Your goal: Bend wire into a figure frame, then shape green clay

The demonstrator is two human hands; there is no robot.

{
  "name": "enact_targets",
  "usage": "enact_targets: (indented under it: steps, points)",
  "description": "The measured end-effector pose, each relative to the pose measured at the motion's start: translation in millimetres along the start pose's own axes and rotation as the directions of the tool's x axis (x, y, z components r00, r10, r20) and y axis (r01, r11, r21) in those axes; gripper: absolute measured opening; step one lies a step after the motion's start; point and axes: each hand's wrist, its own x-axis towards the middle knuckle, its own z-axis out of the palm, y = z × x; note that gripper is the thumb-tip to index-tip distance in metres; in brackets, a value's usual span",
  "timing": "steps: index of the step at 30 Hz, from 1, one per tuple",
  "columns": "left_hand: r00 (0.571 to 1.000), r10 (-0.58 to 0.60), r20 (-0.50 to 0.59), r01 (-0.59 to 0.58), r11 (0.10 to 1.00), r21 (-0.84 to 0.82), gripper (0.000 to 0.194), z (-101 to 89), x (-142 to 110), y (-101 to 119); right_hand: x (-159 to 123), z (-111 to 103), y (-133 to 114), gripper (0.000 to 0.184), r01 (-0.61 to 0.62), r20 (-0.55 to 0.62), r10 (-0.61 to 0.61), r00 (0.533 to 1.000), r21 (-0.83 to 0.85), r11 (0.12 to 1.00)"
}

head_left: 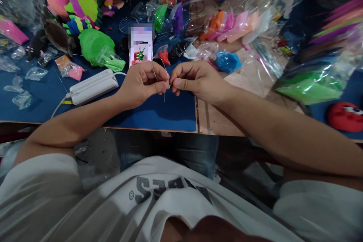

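Note:
A thin, bent metal wire is pinched between both hands above the blue mat. My left hand is closed on it with thumb and fingertips; the wire's loop rises over those fingers and a straight end points down below them. My right hand pinches the wire too, its fingertips close against the left ones. Just behind my left hand stands a phone, its screen showing a small green figure with dark antennae. Where the fingertips meet, the exact crossing of the wire is hard to see.
Left of my hands lies a white power bank or adapter with cables. Behind are a green clay shape, a bag of blue clay and several coloured clay packs. A red clay ball with an eye sits far right. The table edge runs nearest me.

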Motion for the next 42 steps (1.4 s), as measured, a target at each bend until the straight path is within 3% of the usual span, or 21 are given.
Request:
enact_targets:
  steps: [5, 9, 12, 16, 21, 25, 29, 34, 39, 42]
  points:
    - [0.997, 0.072, 0.036, -0.075, 0.994, 0.08, 0.042, -2.3, 0, -8, -1, 6, 6, 0.063, 0.053, -0.253, -0.076, 0.964, -0.095, 0.994]
    - [0.992, 0.128, 0.001, -0.125, 0.972, 0.196, 0.043, -4.4, 1, -22, -9, 20, 8, 0.035, 0.075, -0.369, -0.203, 0.907, -0.333, 0.94]
    - [0.987, 0.161, -0.023, -0.147, 0.943, 0.3, 0.049, -4.4, -1, -28, -17, 30, 6, 0.016, 0.115, -0.341, -0.347, 0.874, -0.55, 0.828]
    - [0.982, 0.189, 0.003, -0.173, 0.891, 0.421, 0.058, -2.2, -6, -29, -23, 38, 6, 0.015, 0.161, -0.191, -0.469, 0.863, -0.774, 0.612]
    - [0.98, 0.192, 0.051, -0.191, 0.842, 0.504, 0.062, 4.3, -16, -19, -25, 43, 9, 0.013, 0.163, -0.14, -0.476, 0.868, -0.826, 0.54]
    - [0.984, 0.17, 0.061, -0.179, 0.875, 0.45, 0.053, 7.1, -17, -14, -24, 43, 8, 0.015, 0.249, -0.096, -0.489, 0.867, -0.766, 0.592]
    - [0.991, 0.116, 0.064, -0.131, 0.919, 0.371, 0.042, 4.3, -10, -18, -19, 35, 4, 0.023, 0.267, -0.085, -0.387, 0.918, -0.587, 0.764]
    - [0.989, 0.139, 0.044, -0.146, 0.921, 0.361, 0.031, 3.9, -10, -18, -14, 29, 1, 0.06, 0.122, -0.15, -0.195, 0.969, -0.394, 0.911]
    - [0.98, 0.198, 0.009, -0.168, 0.807, 0.566, 0.026, 6.6, -15, -5, -14, 36, -5, 0.061, -0.108, -0.265, 0.063, 0.962, -0.157, 0.982]
    - [0.982, 0.188, -0.003, -0.153, 0.809, 0.567, 0.025, 8.4, -15, -1, -14, 37, -11, 0.056, -0.234, -0.29, 0.195, 0.937, -0.105, 0.967]
